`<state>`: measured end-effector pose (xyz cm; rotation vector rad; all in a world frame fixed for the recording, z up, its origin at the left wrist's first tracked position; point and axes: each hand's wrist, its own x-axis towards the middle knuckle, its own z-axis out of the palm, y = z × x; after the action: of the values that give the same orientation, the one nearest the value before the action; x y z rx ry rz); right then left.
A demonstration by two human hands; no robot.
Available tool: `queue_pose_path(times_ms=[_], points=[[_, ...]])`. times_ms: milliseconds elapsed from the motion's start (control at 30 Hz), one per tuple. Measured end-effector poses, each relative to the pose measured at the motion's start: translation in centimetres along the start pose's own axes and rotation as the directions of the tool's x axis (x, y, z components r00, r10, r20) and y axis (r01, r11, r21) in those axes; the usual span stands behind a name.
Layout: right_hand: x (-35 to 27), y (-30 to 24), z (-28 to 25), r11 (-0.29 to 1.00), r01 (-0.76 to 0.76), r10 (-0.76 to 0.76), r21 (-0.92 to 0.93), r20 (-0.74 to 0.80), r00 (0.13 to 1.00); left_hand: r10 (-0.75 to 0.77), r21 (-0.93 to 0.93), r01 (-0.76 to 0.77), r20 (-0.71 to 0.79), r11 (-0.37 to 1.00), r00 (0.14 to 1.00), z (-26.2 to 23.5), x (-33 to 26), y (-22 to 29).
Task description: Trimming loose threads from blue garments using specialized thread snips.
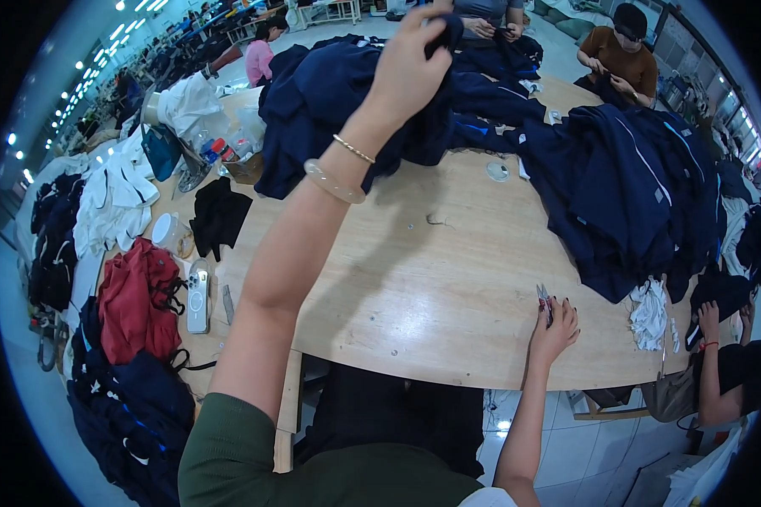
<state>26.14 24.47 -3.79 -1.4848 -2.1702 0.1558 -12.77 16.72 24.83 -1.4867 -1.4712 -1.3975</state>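
Left hand (407, 74) clamps fingers (416, 20) on navy cloth (440, 106), right hand (554, 338) on one pair of snips (544, 296).

Cool, fairly bright light comes from rows of ceiling lamps (79, 65) far left of the raised left fingers (416, 32); 1 more group glows far right of the right fingers (569, 319). A soft arm shadow darkens the surface (482, 253) below the left fingers, and a pale glare patch shines left of the right fingers. Beyond the left fingers, the background turns hazy. Far outward from both, straight edges curve and corners go black.
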Motion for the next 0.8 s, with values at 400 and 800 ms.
queue_pose_path(times_ms=[400,800], points=[[-0.2,-1.9,-0.8,0.992,0.114,-0.126,-0.059,-0.276,0.953,0.223,0.102,-0.234,0.112,0.967,0.968,-9.9,6.1,10.0],[7.4,-34.9,-4.3,0.181,-0.294,-0.193,0.939,0.327,0.925,0.305,0.200,-0.331,0.150,0.922,0.940,-8.3,5.8,13.7]])
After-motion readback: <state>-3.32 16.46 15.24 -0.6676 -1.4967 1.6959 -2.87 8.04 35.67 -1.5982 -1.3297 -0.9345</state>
